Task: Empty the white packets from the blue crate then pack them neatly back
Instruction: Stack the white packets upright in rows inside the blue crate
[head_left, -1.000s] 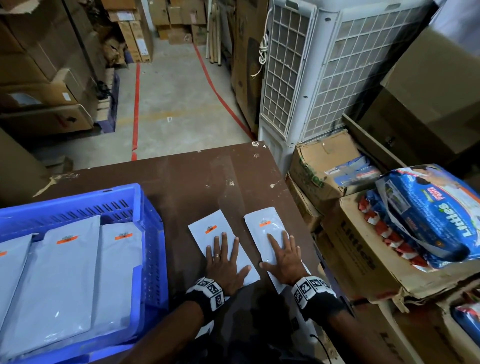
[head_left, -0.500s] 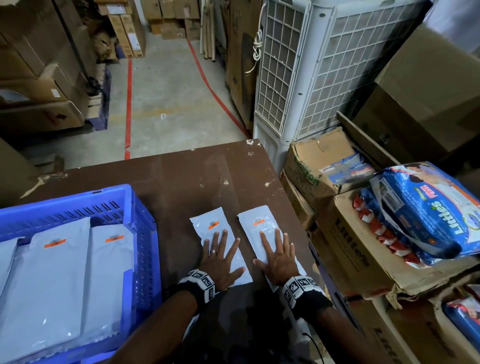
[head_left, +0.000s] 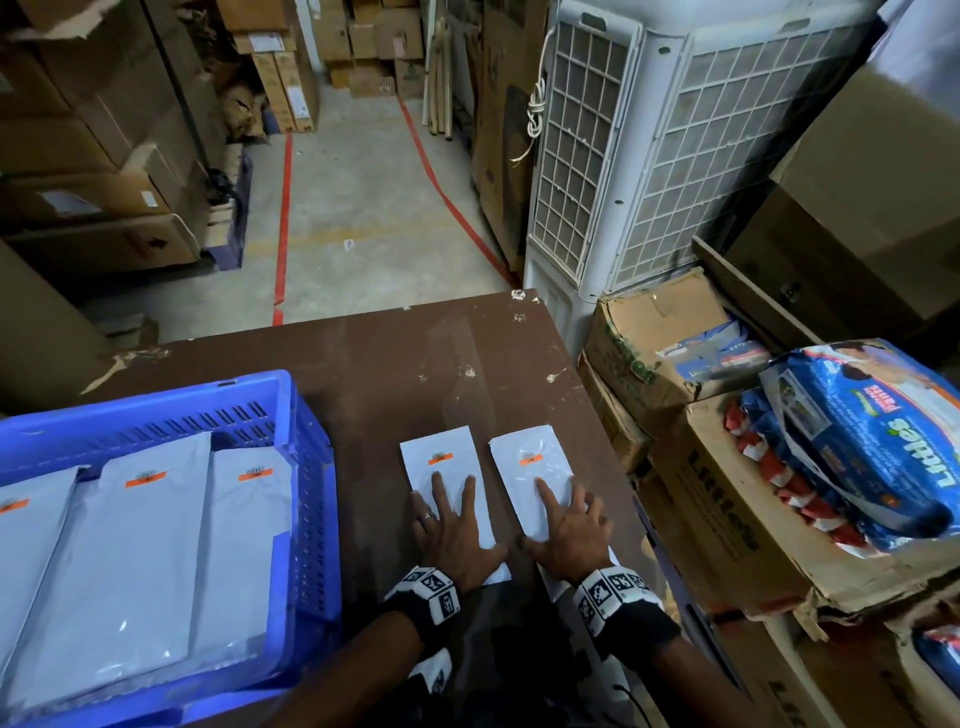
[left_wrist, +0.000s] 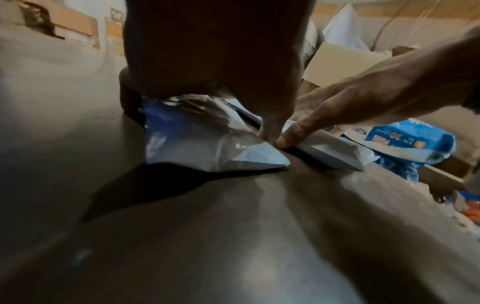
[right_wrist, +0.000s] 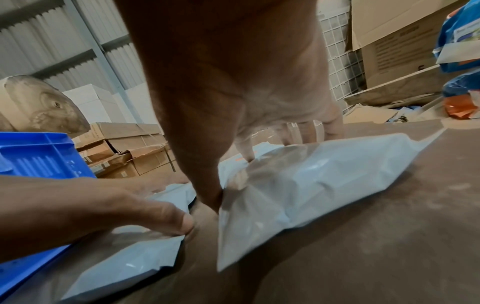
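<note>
Blue crate (head_left: 306, 499) sits at the table's (head_left: 395, 374) left end, three white packets (head_left: 150, 561) lying flat inside it, orange labels at their far ends. Right of the crate, left hand (head_left: 457, 535) lies flat with fingers spread on one packet (head_left: 441, 467); right hand (head_left: 571, 530) lies flat the same way on the second packet (head_left: 535, 467) just beside it. Neither hand grasps anything; cardboard boxes (head_left: 717, 499) stand right of the table.
</note>
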